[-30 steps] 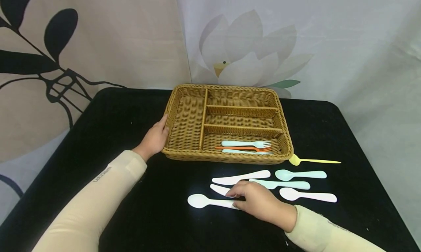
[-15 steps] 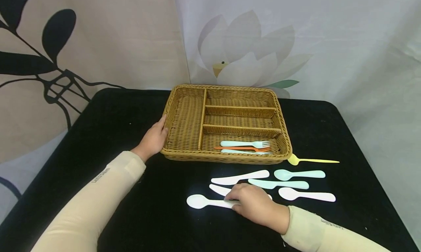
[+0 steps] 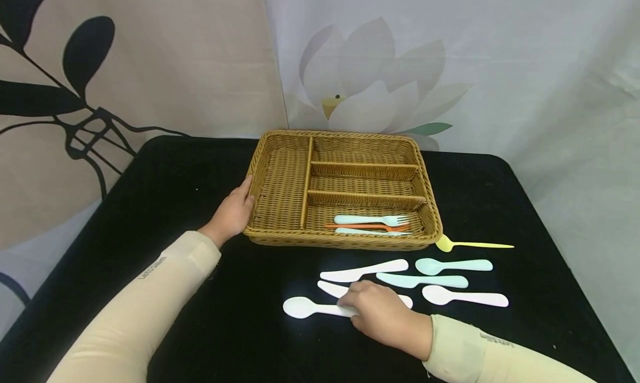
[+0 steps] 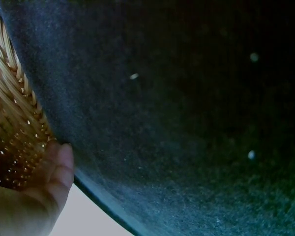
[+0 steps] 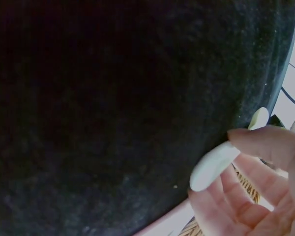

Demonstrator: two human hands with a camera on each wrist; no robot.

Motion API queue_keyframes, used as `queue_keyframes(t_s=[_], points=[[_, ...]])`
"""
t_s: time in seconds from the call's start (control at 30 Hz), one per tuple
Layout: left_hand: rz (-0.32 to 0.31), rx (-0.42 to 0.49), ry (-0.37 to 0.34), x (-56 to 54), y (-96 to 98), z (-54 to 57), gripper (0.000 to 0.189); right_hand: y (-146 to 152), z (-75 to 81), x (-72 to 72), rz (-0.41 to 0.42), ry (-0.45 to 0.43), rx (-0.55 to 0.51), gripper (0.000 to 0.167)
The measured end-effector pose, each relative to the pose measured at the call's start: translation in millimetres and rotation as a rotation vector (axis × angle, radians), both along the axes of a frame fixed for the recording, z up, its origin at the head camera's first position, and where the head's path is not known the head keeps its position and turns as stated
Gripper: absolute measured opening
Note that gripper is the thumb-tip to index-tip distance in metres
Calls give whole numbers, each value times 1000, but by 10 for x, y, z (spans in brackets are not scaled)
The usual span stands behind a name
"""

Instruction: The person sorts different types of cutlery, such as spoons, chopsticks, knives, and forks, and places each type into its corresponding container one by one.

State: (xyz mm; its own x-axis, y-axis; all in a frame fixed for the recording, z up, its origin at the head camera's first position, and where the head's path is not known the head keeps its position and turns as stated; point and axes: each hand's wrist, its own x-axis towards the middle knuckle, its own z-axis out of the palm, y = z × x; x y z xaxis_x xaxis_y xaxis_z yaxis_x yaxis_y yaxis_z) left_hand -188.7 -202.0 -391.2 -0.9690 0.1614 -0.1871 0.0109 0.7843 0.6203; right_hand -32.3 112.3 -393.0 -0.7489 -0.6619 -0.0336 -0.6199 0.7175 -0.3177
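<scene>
At the left end of a brown wicker cutlery basket, my left hand holds the side wall near the front corner. In the left wrist view, its fingers lie against the woven side. Low over the black table, my right hand pinches the handle of a white spoon whose bowl points left. The right wrist view shows the handle end between thumb and fingers. Just behind lies a white knife, partly covered by that hand. Another white knife and a mint knife lie farther back.
The basket's front compartment holds a pale blue fork, an orange fork and another pale blue piece. To the right lie a mint spoon, a white spoon and a yellow spoon by the basket's corner.
My right hand has shifted slightly left and down, off the near white knife and onto the white spoon's handle, uncovering the knife's right end. My left hand stays on the basket.
</scene>
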Motion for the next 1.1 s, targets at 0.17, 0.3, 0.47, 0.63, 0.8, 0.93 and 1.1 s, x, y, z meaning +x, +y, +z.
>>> queue_keyframes(t_s=[0.17, 0.3, 0.47, 0.63, 0.8, 0.93, 1.1], points=[[8, 15, -11, 11, -17, -17, 57, -12, 1, -17, 17, -2, -15, 29], [7, 21, -12, 14, -29, -33, 57, -5, 46, -42, 25, -28, -21, 30], [12, 33, -23, 11, -36, -30, 57, 14, 144, -108, 12, -22, -45, 30], [11, 34, -41, 5, -37, -36, 57, 48, 289, -195, -6, 35, -73, 29], [14, 37, -47, 9, -28, -34, 57, 113, 447, -310, -35, 86, -126, 30], [16, 39, -45, 4, -18, -28, 57, 165, 547, -420, -79, 105, -143, 31], [16, 43, -26, 5, -15, -34, 57, 236, 629, -558, -133, 139, -158, 31]])
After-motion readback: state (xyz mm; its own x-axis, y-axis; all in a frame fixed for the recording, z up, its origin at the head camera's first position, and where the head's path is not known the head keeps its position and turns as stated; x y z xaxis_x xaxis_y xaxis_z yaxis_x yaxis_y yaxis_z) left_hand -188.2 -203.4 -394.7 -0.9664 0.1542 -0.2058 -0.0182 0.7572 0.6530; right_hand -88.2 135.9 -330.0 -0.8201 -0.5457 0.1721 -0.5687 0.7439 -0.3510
